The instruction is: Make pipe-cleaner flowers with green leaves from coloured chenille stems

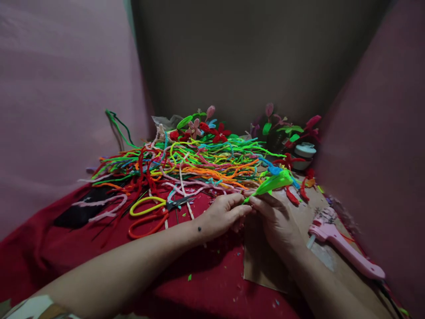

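Observation:
Both of my hands meet at a bright green pipe-cleaner leaf [274, 182], above the near edge of a cardboard sheet. My left hand [229, 212] pinches its narrow lower end between thumb and fingers. My right hand [274, 217] is closed on the same piece from the other side, and the broad green part points up and to the right. The fingertips partly hide the lower end. Just beyond the hands lies a large heap of colored pipe cleaners [206, 164]. Scissors [156, 210] with one yellow and one red handle loop lie left of my left hand.
A pink glue gun [345, 248] rests on the cardboard [265, 268] at the right. Behind it stands a jar with a pale lid [304, 150]. Finished pipe-cleaner flowers [219, 133] are at the back. A black item [79, 210] lies left on the red cloth [186, 283].

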A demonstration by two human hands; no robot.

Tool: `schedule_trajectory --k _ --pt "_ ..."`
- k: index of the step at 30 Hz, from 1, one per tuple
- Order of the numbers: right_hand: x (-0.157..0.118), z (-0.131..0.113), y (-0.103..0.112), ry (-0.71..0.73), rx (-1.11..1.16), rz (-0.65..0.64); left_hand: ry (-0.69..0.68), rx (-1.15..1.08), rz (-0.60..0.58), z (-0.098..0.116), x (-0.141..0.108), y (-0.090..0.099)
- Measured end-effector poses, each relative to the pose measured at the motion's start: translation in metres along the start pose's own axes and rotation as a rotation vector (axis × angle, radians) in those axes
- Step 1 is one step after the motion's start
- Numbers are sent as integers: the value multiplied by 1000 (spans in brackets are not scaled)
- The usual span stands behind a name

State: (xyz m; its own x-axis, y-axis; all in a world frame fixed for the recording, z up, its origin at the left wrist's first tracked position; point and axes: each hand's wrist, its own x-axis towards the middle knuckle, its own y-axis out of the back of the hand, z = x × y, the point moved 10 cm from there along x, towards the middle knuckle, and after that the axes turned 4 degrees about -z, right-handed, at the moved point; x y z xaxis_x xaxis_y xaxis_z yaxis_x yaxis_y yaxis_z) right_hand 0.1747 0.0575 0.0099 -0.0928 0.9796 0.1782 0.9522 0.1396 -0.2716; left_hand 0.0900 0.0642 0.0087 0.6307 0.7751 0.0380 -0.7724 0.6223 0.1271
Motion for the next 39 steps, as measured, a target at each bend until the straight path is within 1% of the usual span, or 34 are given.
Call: schedule_trajectory --k 3,5,9,12,16,19,22,25,29,31,34,39 --pt "1 2 0 11 11 -10 -27 45 47 3 0 4" --pt "2 1 0 24 13 -12 -31 63 55 5 2 4" --pt "2 -1 2 6 -22 17 -36 86 35 9 8 3" --pt "1 -6 2 2 -46 23 -41 52 15 12 14 1" --pt "0 -14 5 18 -108 69 8 -7 57 10 16 4" --pt "1 -12 4 -17 -93 84 57 -73 57 4 14 5" --pt "1 -7 1 -63 -62 81 100 -172 22 -4 12 5" --pt "0 -3 1 -72 -3 73 138 -307 -51 -11 11 0" --pt "1 -2 -3 -74 71 22 134 -468 -134 -8 11 -9" --pt "3 -5 -3 -54 54 17 148 -509 -147 -6 10 -11" --pt "4 -8 0 -18 22 45 161 -554 -162 -4 8 -14" --pt "4 -6 -1 -19 95 -10 201 -652 -201 -7 5 -18"
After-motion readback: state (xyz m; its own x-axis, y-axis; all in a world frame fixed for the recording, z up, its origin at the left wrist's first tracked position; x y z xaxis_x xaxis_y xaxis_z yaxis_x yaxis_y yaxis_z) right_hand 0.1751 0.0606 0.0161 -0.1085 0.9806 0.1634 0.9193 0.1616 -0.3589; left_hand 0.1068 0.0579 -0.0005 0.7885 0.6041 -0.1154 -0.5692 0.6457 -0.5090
